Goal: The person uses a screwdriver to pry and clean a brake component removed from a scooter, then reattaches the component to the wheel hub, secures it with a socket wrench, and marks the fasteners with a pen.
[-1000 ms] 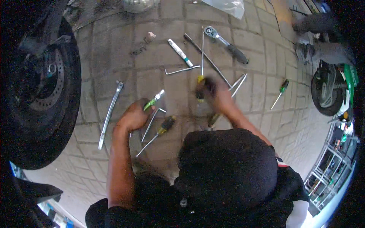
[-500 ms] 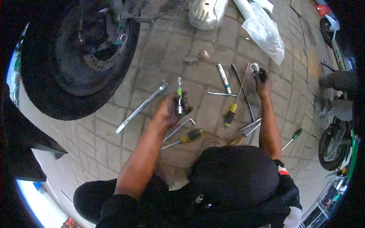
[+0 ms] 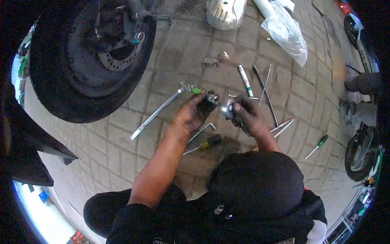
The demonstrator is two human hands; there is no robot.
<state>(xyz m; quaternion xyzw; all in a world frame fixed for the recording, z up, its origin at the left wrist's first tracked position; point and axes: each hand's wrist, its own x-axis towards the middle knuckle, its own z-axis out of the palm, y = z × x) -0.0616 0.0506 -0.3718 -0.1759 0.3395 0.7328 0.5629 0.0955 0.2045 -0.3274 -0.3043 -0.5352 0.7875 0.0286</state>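
My left hand [image 3: 191,113] is closed around a socket extension with a green band [image 3: 196,90]; its shiny socket end points toward my right hand. In my right hand [image 3: 248,120] is a ratchet wrench [image 3: 226,109], gripped with its round head a short gap from the socket end. The ratchet is slightly blurred, and my fingers hide its handle. Left of my left hand lies a long silver breaker bar [image 3: 156,114]. Below it are an L-shaped bar [image 3: 205,130] and a screwdriver with a dark and yellow handle [image 3: 209,143].
A tyre [image 3: 97,112] with a brake disc [image 3: 106,61] stands at upper left. Brake pads [image 3: 210,62], a white tube [image 3: 245,79], a dark rod [image 3: 264,93] and a green-handled screwdriver [image 3: 323,140] lie on paving. Beyond are a metal cover [image 3: 225,16] and a plastic bag [image 3: 288,34].
My right hand has brought the ratchet wrench left and nearer to my left hand. The socket extension has tilted from upright in the picture to slanting, its socket end now toward the ratchet.
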